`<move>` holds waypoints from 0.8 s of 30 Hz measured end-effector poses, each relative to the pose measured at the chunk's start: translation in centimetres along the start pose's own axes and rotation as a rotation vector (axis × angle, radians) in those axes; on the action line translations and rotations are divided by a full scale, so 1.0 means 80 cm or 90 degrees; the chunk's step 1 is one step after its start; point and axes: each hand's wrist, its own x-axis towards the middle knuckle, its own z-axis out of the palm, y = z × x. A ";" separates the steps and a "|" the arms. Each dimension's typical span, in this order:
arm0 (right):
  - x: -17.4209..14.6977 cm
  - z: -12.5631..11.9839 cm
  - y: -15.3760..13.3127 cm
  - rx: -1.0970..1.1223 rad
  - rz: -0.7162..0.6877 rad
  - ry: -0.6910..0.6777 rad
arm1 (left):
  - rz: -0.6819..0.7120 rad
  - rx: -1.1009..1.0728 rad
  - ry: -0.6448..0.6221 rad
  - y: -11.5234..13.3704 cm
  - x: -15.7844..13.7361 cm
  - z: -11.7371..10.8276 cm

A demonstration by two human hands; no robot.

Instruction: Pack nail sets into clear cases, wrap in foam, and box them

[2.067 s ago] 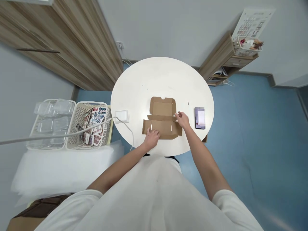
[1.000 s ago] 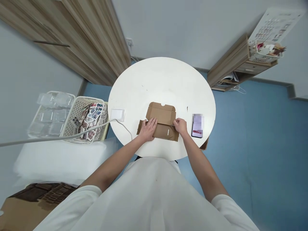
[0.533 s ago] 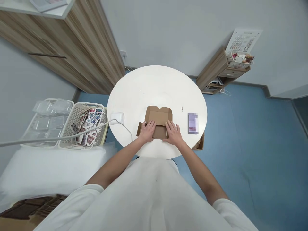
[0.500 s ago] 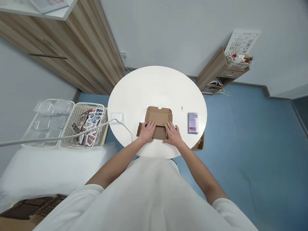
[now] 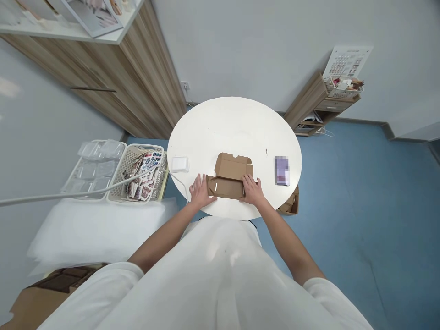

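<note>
A brown cardboard box [image 5: 228,188] lies partly folded on the round white table [image 5: 233,121] in the head view. Its lid panel [image 5: 234,167] stands folded back on the far side, and the tray part is nearest my body. My left hand [image 5: 201,192] is at the box's left end, fingers spread, thumb along the front left corner. At the right end, my right hand [image 5: 253,189] grips the side wall, fingertips over the wall and thumb by the front corner. A small white slot shows inside the tray's left part.
A white packet [image 5: 180,164] lies on the table's left, a purple blurred package [image 5: 282,171] on its right. A white cable [image 5: 103,189] crosses from the left. Baskets of printed cards [image 5: 146,176] and clear plastic boxes [image 5: 94,169] stand left; a carton [image 5: 290,204] sits below right.
My left hand has moved left from the box's middle to its left end, and the left flap has come up. The right hand has stayed on the right end. The view has shifted.
</note>
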 end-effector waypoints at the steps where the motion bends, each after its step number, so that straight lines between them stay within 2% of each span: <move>1: -0.001 0.001 -0.001 0.005 0.005 0.001 | -0.033 -0.043 -0.008 -0.012 -0.004 0.003; 4: -0.002 0.003 -0.005 0.015 0.014 0.004 | 0.024 -0.147 -0.026 -0.037 -0.005 0.014; 7: -0.003 0.005 -0.008 0.018 0.018 0.001 | 0.087 -0.191 -0.014 -0.040 0.002 0.018; 13: -0.003 0.010 -0.011 0.016 0.059 -0.002 | 0.118 -0.066 -0.033 -0.025 0.019 0.000; 17: -0.003 0.013 -0.012 0.005 0.058 -0.004 | 0.147 -0.003 -0.109 -0.022 0.030 -0.013; 20: -0.004 0.015 -0.013 0.002 0.057 -0.002 | 0.138 0.019 -0.142 -0.018 0.038 -0.016; 24: -0.005 0.017 -0.016 0.008 0.059 0.000 | 0.107 0.006 -0.134 -0.010 0.038 -0.014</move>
